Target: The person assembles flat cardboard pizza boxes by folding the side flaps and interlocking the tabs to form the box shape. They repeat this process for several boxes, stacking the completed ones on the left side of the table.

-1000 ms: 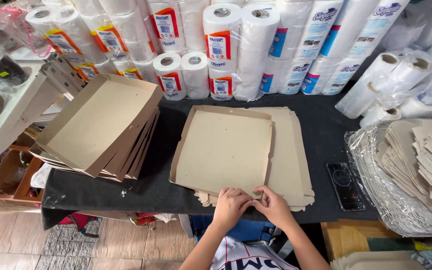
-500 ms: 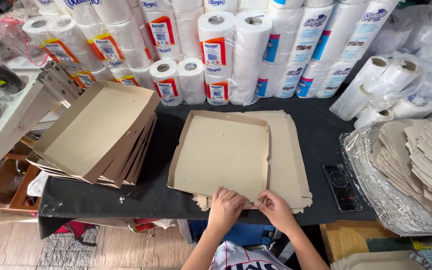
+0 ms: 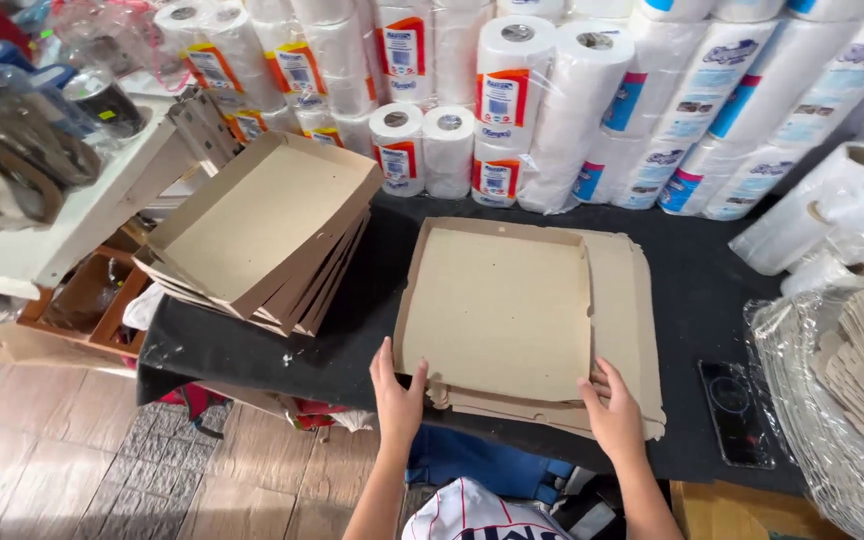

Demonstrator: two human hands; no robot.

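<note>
Both hands are gripping the top cardboard sheet [image 3: 497, 310] at centre frame: the left hand [image 3: 399, 392] clamping its near-left corner, the right hand [image 3: 612, 415] its near-right corner. It is lying on a flat stack on the black desk [image 3: 242, 350].

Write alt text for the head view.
Two bare hands, left hand and right hand, grip the near corners of a flat brown cardboard box blank on a black table, beside a stack of folded cardboard trays and wrapped white paper rolls.
</note>
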